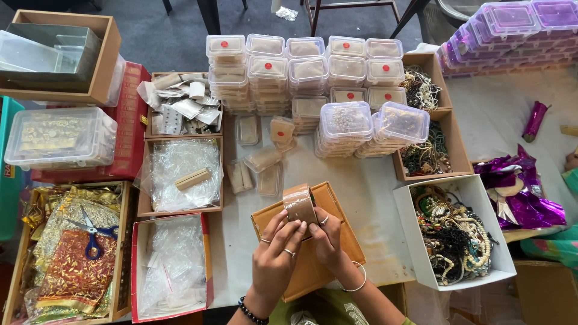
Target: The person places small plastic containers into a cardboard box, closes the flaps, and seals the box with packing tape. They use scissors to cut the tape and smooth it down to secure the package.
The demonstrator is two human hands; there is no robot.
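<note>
both hands [301,241] grasping brown tape roll [299,204] above tan box lid [343,241].

Stacks of clear lidded plastic boxes [307,66], some with red dot stickers, at far centre; purple-tinted lidded boxes [512,27] stacked at far right. White open box [415,241] of tangled bead necklaces at near right, with crumpled purple foil [518,192] beyond it. Blue-handled scissors [90,235] on red-and-gold pouches [66,277] at near left; wooden tray of clear plastic bags [180,174] left of centre.
</note>
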